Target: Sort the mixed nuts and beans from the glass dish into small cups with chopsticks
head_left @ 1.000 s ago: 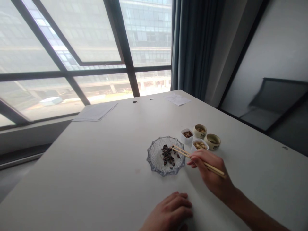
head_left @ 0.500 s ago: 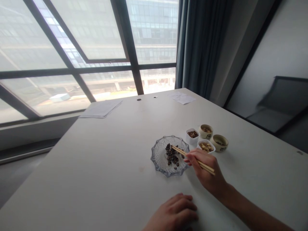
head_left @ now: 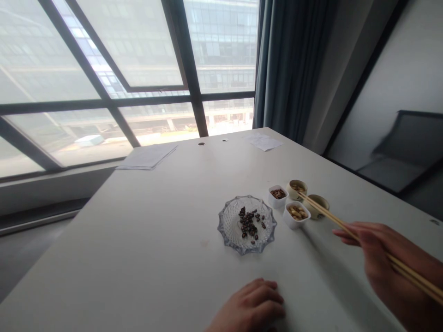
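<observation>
My right hand is closed around a pair of wooden chopsticks, off to the right. Their tips reach the far beige cup, which holds tan pieces; whether anything is pinched between them is too small to tell. A second beige cup sits behind the sticks, its contents partly hidden. Dark, glossy bean-like seeds lie in a clear scalloped glass dish. Beside it are a small white tub of brown pieces and another white tub of tan pieces. My left hand rests on the table below the dish, fingers loosely bent, holding nothing.
The white table stretches toward the windows. Stacked papers lie at its far left, and loose sheets at the far right edge. A dark curtain hangs behind; a dark chair back shows at right.
My right hand has moved right with the chopsticks, away from the glass dish. Their tips have gone from the dark seeds to the far beige cup. My left hand has stayed put.
</observation>
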The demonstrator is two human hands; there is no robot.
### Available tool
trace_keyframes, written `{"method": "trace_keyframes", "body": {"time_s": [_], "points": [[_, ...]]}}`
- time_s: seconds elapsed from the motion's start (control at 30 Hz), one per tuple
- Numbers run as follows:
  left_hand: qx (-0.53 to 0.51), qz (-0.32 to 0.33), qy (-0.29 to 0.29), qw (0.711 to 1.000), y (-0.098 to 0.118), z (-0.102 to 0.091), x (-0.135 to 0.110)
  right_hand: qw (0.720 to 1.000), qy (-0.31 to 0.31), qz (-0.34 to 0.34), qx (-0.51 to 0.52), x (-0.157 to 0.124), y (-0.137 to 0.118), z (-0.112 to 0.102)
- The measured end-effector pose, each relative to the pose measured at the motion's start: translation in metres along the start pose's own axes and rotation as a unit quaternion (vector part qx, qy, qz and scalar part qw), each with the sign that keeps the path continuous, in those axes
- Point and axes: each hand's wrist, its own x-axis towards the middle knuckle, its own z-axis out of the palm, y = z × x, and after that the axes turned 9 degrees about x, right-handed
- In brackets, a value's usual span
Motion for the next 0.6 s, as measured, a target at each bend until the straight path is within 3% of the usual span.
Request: {"method": "trace_keyframes", "body": {"time_s": [0.1,0.23,0.33,0.47,0.6], "points": [[0.001,-0.005,0.000,1.000,0.002,0.000,0.000,1.000,-0.006,0.021,-0.014,0.003,0.022,-0.016],[0.006,-0.009,-0.006,1.000,0.002,0.001,-0.001,1.000,0.003,0.018,-0.001,0.007,0.032,-0.010],[0.007,-0.011,-0.010,1.000,0.000,0.004,-0.003,0.997,-0.023,0.006,0.067,0.008,0.015,0.010],[0.015,-0.012,-0.026,0.999,-0.003,0.006,-0.006,0.964,-0.156,-0.025,0.212,0.010,-0.005,0.051],[0.037,-0.005,-0.029,0.999,-0.004,0.005,-0.007,0.939,-0.238,-0.047,0.244,0.015,-0.002,0.089]]}}
